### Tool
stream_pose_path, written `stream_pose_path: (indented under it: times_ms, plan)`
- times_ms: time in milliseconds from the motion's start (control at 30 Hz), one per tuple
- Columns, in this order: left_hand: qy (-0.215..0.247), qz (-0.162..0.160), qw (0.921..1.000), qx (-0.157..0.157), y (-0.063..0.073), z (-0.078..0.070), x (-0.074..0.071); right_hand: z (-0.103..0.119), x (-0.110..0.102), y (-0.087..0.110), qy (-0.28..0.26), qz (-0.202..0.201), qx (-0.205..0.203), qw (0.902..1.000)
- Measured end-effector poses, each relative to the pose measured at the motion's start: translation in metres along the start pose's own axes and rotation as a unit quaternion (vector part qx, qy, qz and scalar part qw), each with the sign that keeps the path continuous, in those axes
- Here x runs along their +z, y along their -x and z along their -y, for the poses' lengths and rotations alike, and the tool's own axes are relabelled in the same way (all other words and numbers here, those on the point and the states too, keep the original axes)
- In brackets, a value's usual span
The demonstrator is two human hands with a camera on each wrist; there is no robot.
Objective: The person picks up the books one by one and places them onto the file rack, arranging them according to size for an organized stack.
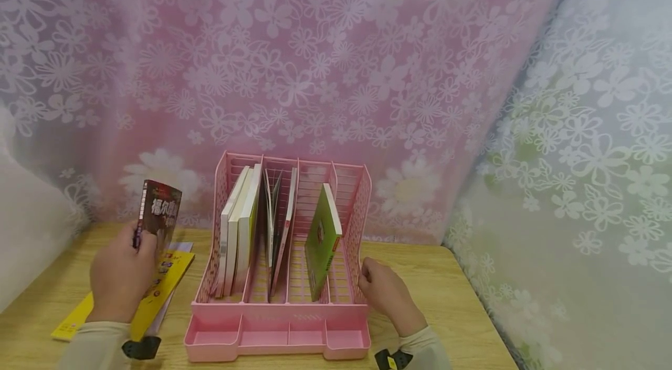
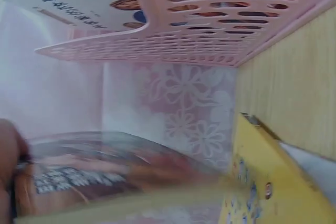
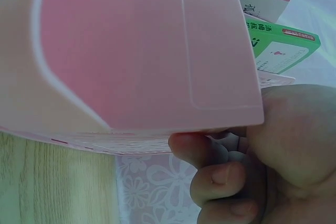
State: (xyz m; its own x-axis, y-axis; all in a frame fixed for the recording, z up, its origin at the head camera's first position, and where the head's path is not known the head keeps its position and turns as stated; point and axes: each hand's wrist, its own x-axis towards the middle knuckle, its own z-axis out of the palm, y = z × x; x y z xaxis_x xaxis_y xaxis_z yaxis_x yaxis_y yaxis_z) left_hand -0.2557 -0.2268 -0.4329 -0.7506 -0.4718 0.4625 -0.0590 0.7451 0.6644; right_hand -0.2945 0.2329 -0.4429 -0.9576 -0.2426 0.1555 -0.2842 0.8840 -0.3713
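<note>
My left hand (image 1: 123, 268) grips a dark-covered book (image 1: 167, 206) with white Chinese characters, holding it raised left of a pink desktop book rack (image 1: 278, 313). In the left wrist view the same book (image 2: 79, 182) looks blurred. Under this hand lies a yellow book (image 1: 173, 276) on the table. At the rack's right side my right hand (image 1: 391, 291) holds the edge of the side wall, its fingers (image 3: 218, 174) curled beneath that edge in the right wrist view. Several white-edged books (image 1: 238, 230) stand in the leftmost slot, and a green book (image 1: 324, 241) leans farther right.
Thin books (image 1: 283, 230) lean in the second slot. Small open trays (image 1: 268, 338) run along the rack's front. A wooden table (image 1: 446, 294) bears everything, with a pink flowered curtain (image 1: 315, 66) behind and a pale flowered one (image 1: 593, 212) on the right.
</note>
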Motion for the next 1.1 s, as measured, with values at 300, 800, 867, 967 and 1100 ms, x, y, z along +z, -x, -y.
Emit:
stream_pose_path:
  times_ms: [300,800,867,967,1100]
  plan:
    - [0.055,0.005,0.9972,-0.05,0.004,0.002,0.008,0.001,0.0,0.0,-0.004,0.004,-0.002,1.0]
    - [-0.022,0.277,0.9598,0.042,-0.009,0.003,-0.008,-0.002,0.001,0.0,-0.006,0.004,-0.005,1.0]
    - [-0.015,0.283,0.9576,0.049,-0.008,0.0,-0.01,-0.002,0.0,0.0,-0.006,0.003,-0.005,1.0]
    - [-0.012,0.28,0.9576,0.064,-0.007,-0.006,-0.013,-0.002,0.0,0.0,-0.008,0.002,-0.006,0.9999]
    - [-0.016,0.271,0.9601,0.067,-0.007,-0.011,-0.017,-0.002,0.0,0.0,-0.012,0.004,-0.003,0.9999]
